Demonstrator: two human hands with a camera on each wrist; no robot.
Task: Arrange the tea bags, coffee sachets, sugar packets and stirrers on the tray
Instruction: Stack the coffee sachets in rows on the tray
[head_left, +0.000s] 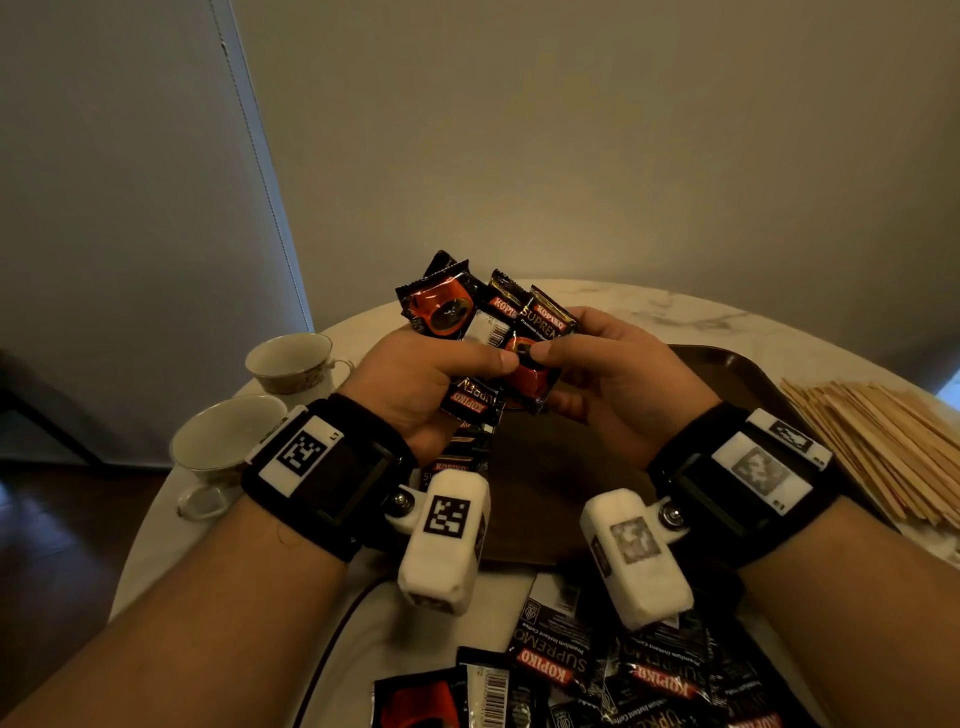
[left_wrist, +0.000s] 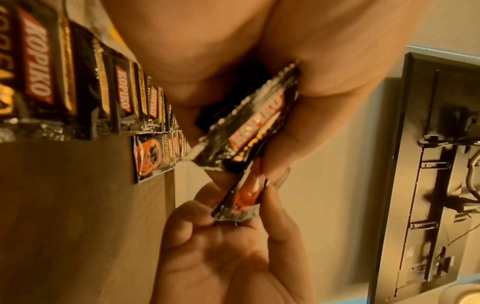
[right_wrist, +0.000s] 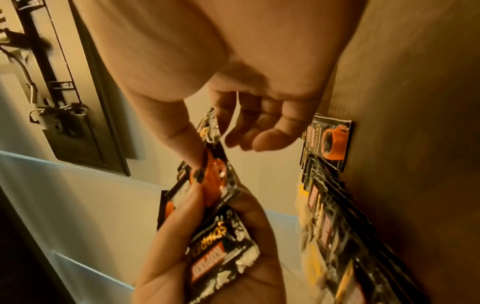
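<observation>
My left hand (head_left: 488, 364) grips a fanned bunch of black coffee sachets (head_left: 452, 312) above the brown tray (head_left: 727, 374). My right hand (head_left: 550, 358) pinches one sachet (head_left: 527, 376) at the front of that bunch, thumb to thumb with the left. In the left wrist view the right hand (left_wrist: 233, 222) holds the lower end of that sachet (left_wrist: 246, 195). A row of overlapping sachets (left_wrist: 124, 98) lies along the tray's (left_wrist: 78, 216) left side. More loose sachets (head_left: 597, 670) lie on the table in front of the tray.
A pile of wooden stirrers (head_left: 883, 447) lies right of the tray. Two teacups (head_left: 291, 364) (head_left: 223, 441) stand at the left of the round marble table (head_left: 649, 306). A dark cable (head_left: 337, 634) runs over the near table edge.
</observation>
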